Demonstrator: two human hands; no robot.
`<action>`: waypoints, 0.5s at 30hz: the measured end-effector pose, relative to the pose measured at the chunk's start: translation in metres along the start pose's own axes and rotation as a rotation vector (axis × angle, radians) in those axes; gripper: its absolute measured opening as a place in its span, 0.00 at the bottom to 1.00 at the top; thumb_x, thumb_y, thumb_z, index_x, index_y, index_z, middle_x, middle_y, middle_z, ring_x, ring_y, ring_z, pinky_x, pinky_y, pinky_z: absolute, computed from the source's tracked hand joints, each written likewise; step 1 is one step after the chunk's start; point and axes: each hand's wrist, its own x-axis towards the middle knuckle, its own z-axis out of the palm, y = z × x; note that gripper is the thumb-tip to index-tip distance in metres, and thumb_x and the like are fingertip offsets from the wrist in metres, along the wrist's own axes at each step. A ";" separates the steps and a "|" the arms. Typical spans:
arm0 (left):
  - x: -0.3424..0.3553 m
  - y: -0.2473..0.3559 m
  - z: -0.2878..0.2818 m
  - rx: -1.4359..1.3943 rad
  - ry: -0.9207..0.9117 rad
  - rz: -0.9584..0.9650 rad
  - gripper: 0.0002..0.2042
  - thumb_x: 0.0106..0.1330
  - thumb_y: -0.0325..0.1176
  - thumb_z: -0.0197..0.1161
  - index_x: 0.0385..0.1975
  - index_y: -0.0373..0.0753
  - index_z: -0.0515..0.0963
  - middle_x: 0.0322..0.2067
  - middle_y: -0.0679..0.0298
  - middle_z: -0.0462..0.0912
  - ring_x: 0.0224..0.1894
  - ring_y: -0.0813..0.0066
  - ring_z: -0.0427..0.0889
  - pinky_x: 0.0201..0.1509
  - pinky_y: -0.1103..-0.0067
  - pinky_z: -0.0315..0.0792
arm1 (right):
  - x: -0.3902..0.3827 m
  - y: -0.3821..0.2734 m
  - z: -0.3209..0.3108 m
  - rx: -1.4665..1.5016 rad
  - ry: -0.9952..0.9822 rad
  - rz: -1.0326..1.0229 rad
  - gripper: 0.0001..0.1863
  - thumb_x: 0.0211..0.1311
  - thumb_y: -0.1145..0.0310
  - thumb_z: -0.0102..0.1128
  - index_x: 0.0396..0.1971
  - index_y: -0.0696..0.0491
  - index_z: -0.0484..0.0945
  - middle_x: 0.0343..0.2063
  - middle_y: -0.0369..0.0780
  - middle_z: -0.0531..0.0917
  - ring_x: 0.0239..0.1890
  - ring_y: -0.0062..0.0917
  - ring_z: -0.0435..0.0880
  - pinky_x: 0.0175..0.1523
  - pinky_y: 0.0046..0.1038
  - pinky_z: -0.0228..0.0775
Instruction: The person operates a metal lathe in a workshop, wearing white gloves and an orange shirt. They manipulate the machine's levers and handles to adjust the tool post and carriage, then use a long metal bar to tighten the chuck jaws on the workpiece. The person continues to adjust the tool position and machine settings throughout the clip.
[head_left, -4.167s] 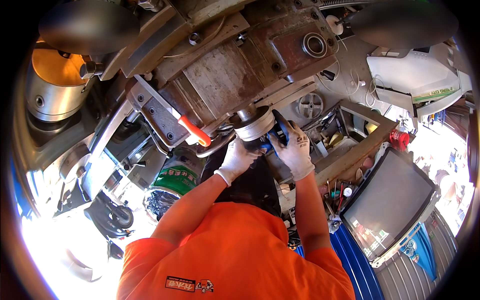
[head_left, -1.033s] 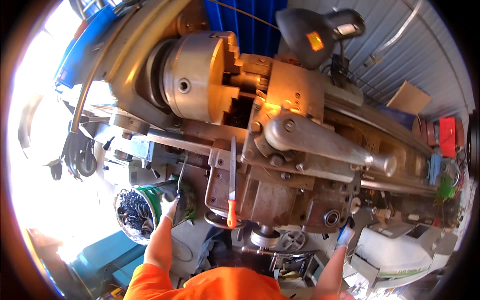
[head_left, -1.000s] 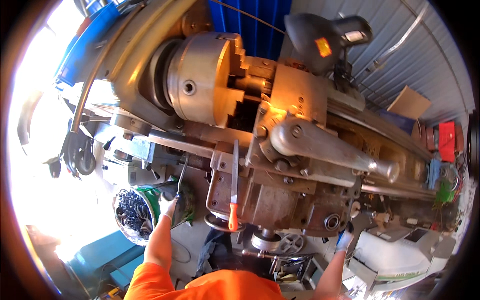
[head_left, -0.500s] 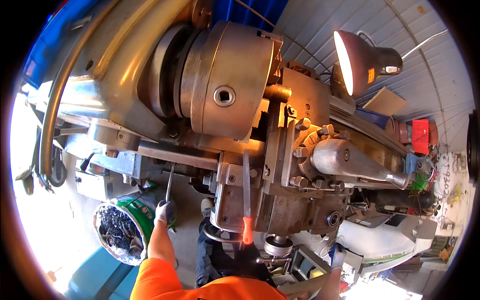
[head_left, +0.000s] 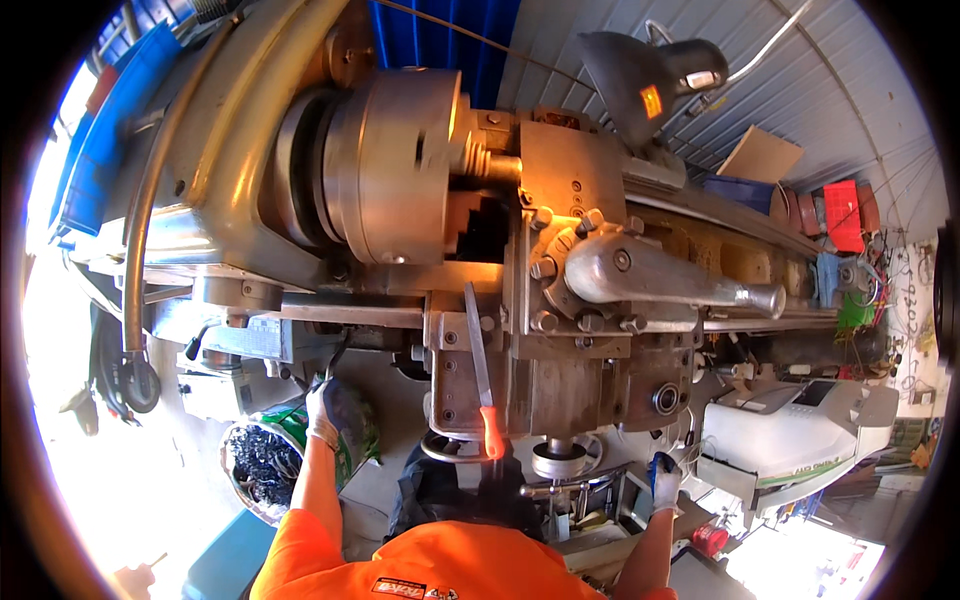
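My left hand point(head_left: 322, 408), in a white and dark glove, is closed around a metal lever point(head_left: 340, 352) below the lathe bed, beside a bucket of dark metal shavings point(head_left: 262, 462). My right hand point(head_left: 664, 482), in a white and dark-blue glove, hangs low to the right of the carriage, apart from the lathe; its fingers are too small to read. Above, the lathe chuck point(head_left: 390, 165) carries a stepped round workpiece point(head_left: 490, 163). The tool post point(head_left: 572, 268) with its long handle point(head_left: 670, 275) stands to its right. A file with an orange handle point(head_left: 491, 432) lies across the carriage.
A black work lamp point(head_left: 640, 85) leans over the lathe from behind. Handwheels point(head_left: 560, 458) stick out at the carriage front. A white and green machine housing point(head_left: 800, 430) stands at the right. A blue box point(head_left: 228, 560) sits at lower left.
The chuck has turned, so its square key socket no longer faces up front. My left hand and the lever have shifted slightly; my right hand is higher. The whole view has swung.
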 end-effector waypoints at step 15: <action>0.001 0.005 0.008 0.100 0.023 -0.119 0.05 0.56 0.28 0.61 0.32 0.44 0.75 0.23 0.67 0.73 0.21 0.77 0.69 0.24 0.80 0.64 | 0.073 -0.079 -0.084 -0.468 0.245 -0.438 0.13 0.66 0.69 0.57 0.47 0.58 0.79 0.34 0.40 0.85 0.32 0.21 0.83 0.36 0.26 0.77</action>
